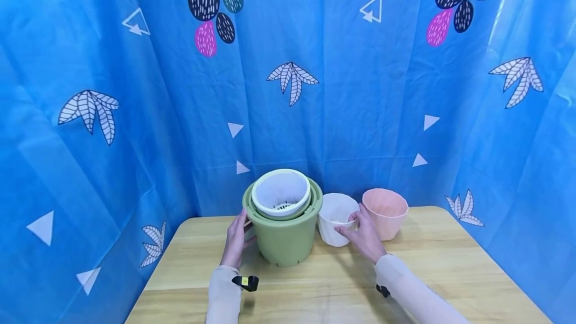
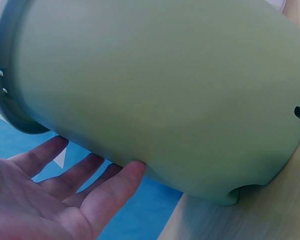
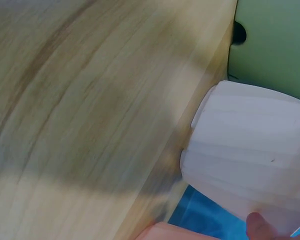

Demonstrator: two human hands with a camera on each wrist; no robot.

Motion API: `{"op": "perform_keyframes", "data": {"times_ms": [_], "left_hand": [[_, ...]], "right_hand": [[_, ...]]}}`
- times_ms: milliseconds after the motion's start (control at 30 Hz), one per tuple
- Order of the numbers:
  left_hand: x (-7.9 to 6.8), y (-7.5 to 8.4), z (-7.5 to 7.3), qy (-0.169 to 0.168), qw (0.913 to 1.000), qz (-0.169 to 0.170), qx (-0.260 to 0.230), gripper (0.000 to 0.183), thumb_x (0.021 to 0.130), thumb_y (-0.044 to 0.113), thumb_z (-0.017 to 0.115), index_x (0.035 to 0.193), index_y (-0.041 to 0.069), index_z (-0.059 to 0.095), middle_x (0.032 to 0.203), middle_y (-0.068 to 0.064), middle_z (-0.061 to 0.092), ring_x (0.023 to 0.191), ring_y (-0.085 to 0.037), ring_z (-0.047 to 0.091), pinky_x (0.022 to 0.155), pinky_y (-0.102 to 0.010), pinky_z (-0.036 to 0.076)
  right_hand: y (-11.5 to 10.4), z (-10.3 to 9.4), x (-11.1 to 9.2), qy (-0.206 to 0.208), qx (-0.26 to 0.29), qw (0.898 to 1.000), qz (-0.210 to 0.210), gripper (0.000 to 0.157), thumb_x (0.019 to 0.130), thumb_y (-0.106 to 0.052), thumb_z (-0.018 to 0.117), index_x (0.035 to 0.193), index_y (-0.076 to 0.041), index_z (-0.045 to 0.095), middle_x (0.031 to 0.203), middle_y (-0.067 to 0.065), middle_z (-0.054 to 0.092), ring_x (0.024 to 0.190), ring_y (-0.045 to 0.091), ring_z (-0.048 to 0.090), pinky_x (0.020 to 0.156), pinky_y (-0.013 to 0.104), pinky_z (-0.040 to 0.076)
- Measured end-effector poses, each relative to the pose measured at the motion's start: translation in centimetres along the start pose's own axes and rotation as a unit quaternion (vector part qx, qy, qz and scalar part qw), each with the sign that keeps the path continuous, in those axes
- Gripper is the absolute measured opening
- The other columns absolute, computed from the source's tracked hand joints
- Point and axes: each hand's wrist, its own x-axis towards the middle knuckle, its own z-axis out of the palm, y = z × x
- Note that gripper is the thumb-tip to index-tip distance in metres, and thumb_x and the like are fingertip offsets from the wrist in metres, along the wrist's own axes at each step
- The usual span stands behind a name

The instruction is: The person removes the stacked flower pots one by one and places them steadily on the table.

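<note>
A large green flower pot [image 1: 288, 239] stands on the table with a smaller green pot and a white round pot [image 1: 281, 191] nested inside it. My left hand [image 1: 236, 239] lies along the big pot's left side. In the left wrist view its fingers [image 2: 77, 175] are nearly straight, with the tips against the green wall. To the right stands a white faceted flower pot [image 1: 330, 231], close beside the green one. My right hand [image 1: 366, 236] pinches its right rim; one fingertip [image 3: 257, 225] shows against the white wall in the right wrist view.
A pink faceted flower pot [image 1: 386, 209] stands just right of my right hand. Behind the pots hangs a blue patterned curtain [image 1: 288, 129], close to the far edge of the wooden table [image 1: 315, 294].
</note>
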Motion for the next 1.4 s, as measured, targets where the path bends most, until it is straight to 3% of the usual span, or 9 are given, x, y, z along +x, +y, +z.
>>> {"op": "perform_keyframes", "data": {"times_ms": [500, 667, 767, 967, 1133, 1233, 1400], "left_hand": [[0.0, 0.0, 0.0, 0.001, 1.0000, 0.001, 0.001, 0.082, 0.101, 0.075, 0.035, 0.158, 0.016, 0.041, 0.165, -0.017, 0.037, 0.152, -0.045, 0.037, 0.112, -0.065, 0.046], [0.1, -0.1, -0.1, 0.001, 1.0000, 0.002, -0.001, 0.082, 0.101, 0.074, 0.036, 0.159, 0.015, 0.039, 0.164, -0.017, 0.038, 0.152, -0.045, 0.037, 0.112, -0.066, 0.046], [0.0, -0.1, -0.2, -0.001, 1.0000, 0.003, 0.000, 0.083, 0.102, 0.073, 0.034, 0.160, 0.014, 0.038, 0.165, -0.019, 0.036, 0.152, -0.046, 0.036, 0.112, -0.067, 0.046], [-0.1, 0.0, -0.2, -0.008, 1.0000, 0.005, -0.003, 0.082, 0.103, 0.072, 0.032, 0.162, 0.015, 0.033, 0.166, -0.020, 0.034, 0.152, -0.048, 0.035, 0.112, -0.067, 0.044], [-0.1, 0.1, -0.2, -0.009, 0.9999, 0.004, -0.005, 0.082, 0.103, 0.072, 0.032, 0.163, 0.016, 0.032, 0.166, -0.019, 0.034, 0.152, -0.047, 0.035, 0.113, -0.067, 0.043], [0.0, 0.2, -0.1, -0.006, 1.0000, 0.001, -0.001, 0.084, 0.102, 0.075, 0.033, 0.162, 0.016, 0.033, 0.165, -0.018, 0.035, 0.153, -0.046, 0.035, 0.113, -0.067, 0.044], [0.0, 0.0, -0.1, -0.005, 1.0000, -0.001, -0.001, 0.084, 0.101, 0.075, 0.034, 0.161, 0.015, 0.035, 0.165, -0.019, 0.036, 0.153, -0.046, 0.035, 0.113, -0.067, 0.044]], "right_hand": [[-0.3, 0.1, 0.1, -0.001, -0.005, 1.000, 0.005, 0.045, 0.086, -0.034, 0.085, 0.095, -0.003, 0.055, 0.168, 0.033, 0.020, 0.155, 0.052, 0.023, 0.127, 0.063, 0.026], [-0.2, 0.3, -0.1, 0.004, -0.011, 1.000, -0.014, 0.044, 0.086, -0.032, 0.085, 0.097, -0.002, 0.055, 0.166, 0.034, 0.022, 0.154, 0.054, 0.024, 0.126, 0.065, 0.026], [0.2, 0.5, -0.3, 0.001, -0.015, 1.000, -0.027, 0.048, 0.087, -0.033, 0.084, 0.108, -0.001, 0.057, 0.167, 0.033, 0.021, 0.154, 0.053, 0.022, 0.126, 0.066, 0.026], [0.6, 0.5, -1.0, -0.006, -0.003, 0.999, -0.037, 0.071, 0.088, -0.039, 0.083, 0.139, -0.002, 0.050, 0.171, 0.028, 0.011, 0.157, 0.051, 0.017, 0.124, 0.068, 0.028], [-0.1, -0.1, -1.1, 0.019, 0.011, 0.999, -0.042, 0.080, 0.088, -0.045, 0.082, 0.147, -0.005, 0.043, 0.173, 0.022, 0.011, 0.158, 0.045, 0.017, 0.124, 0.068, 0.029], [-0.9, -0.6, -0.8, 0.037, 0.014, 0.997, -0.062, 0.077, 0.091, -0.044, 0.079, 0.147, -0.006, 0.043, 0.171, 0.021, 0.018, 0.157, 0.043, 0.022, 0.124, 0.067, 0.030], [-2.5, -1.3, -0.1, 0.061, 0.027, 0.991, -0.114, 0.058, 0.097, -0.035, 0.074, 0.140, -0.005, 0.051, 0.164, 0.019, 0.035, 0.152, 0.041, 0.034, 0.123, 0.066, 0.033]]}}
